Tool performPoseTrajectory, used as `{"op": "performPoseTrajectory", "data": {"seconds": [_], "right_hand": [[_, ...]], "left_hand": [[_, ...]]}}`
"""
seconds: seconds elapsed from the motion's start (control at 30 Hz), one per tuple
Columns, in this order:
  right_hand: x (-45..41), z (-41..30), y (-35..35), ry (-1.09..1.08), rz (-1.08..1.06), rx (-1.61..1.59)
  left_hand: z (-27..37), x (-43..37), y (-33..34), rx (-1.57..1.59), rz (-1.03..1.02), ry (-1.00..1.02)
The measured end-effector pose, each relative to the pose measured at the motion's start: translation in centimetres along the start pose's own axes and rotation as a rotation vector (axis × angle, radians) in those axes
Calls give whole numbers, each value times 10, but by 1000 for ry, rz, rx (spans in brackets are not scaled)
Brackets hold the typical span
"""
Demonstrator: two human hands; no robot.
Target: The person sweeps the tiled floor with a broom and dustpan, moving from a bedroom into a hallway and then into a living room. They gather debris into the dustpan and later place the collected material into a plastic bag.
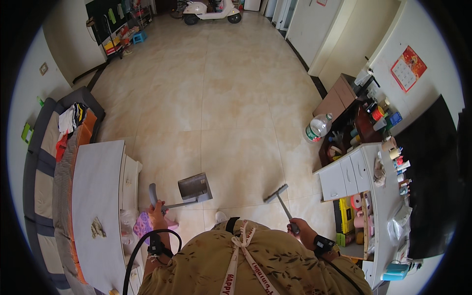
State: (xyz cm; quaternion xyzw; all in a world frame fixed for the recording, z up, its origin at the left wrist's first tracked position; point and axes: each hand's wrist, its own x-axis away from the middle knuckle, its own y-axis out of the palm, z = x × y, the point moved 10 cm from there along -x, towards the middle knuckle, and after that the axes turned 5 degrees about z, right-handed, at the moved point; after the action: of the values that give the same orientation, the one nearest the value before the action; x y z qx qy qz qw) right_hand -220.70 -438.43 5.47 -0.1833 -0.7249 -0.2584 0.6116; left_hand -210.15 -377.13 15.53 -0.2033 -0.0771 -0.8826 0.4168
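My left hand (158, 214) is closed round the grey handle of a long-handled dustpan (193, 188), whose dark pan hangs over the tiled floor left of centre. With my right hand (302, 229) I grip the dark handle of a grey broom (276, 193); its narrow head points away from me to the right of the dustpan. A gap of floor separates the two tools. Whether the dustpan or the broom head touches the tiles, I cannot tell. Both wrists wear black strapped devices with cables.
A white table (97, 177) and a grey sofa (33, 166) stand at left. At right are a white cabinet (343, 177), a large plastic bottle (319, 127) and a brown cabinet (337, 96). A blue stool (139, 37) and a white scooter (212, 13) are far ahead.
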Motion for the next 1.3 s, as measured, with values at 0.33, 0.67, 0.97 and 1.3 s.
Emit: {"op": "performPoseTrajectory", "data": {"seconds": [0.33,0.67,0.97,1.3], "right_hand": [[-27,-115,47,-11,31,-175],[-118,-218,183,92,-88,130],[-153,-308,320,48,-189,332],[-184,-383,381,-32,-73,316]], "left_hand": [[6,-57,34,-172,86,-3],[33,-118,41,-117,295,24],[70,-166,46,-167,471,24],[70,-285,88,-101,487,-60]]}}
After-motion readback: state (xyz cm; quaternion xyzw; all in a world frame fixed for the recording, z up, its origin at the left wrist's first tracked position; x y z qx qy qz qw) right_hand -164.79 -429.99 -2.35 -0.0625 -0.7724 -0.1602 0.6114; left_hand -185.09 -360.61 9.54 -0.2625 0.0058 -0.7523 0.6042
